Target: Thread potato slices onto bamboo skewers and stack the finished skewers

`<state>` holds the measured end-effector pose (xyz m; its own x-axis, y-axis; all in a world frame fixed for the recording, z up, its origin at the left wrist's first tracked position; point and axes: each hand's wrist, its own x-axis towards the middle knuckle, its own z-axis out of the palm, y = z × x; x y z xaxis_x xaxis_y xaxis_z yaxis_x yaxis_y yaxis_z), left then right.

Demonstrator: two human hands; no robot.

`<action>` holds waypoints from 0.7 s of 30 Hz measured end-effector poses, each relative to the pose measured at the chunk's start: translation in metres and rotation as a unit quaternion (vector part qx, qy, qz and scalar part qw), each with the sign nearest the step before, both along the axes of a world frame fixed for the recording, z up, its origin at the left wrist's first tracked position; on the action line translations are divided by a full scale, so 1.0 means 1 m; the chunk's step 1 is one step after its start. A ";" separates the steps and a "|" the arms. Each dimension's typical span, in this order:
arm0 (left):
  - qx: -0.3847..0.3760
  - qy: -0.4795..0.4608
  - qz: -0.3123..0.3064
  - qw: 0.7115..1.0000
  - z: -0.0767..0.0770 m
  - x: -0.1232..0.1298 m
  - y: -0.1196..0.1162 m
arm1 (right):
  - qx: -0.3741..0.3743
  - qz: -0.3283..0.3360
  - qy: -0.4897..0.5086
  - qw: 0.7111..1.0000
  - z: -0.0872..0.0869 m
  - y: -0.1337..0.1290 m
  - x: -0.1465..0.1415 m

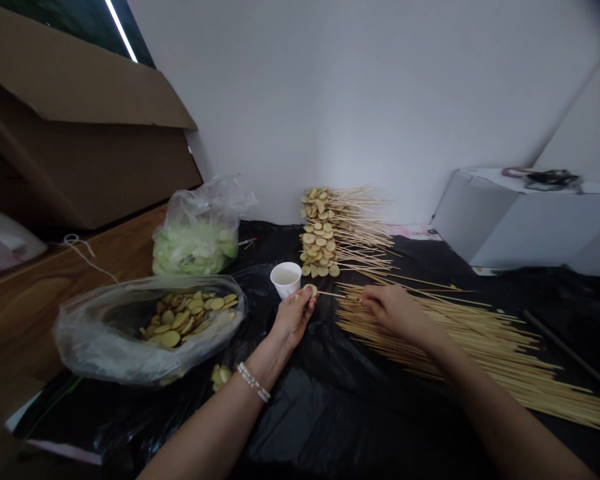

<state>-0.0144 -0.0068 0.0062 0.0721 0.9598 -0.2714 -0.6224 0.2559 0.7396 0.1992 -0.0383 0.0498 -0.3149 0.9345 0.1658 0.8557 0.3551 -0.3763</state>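
One potato slice (311,291) sits pinched in the left hand (295,312), just beside the white cup (286,279); its stick (329,294) runs across to the right hand (391,309), curled closed around it above loose sticks (485,337).

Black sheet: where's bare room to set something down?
Biggest: between the forearms, near side of the loose sticks. Smaller: between skewered slices, loose sticks and white box. Crowded: left, with slice bag, green-filled bag and paper cup; also around left hand and right hand.
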 end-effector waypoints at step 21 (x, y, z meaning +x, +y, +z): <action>-0.011 0.006 0.015 1.000 -0.001 0.002 0.000 | 0.038 -0.005 -0.135 0.990 0.004 -0.014 -0.016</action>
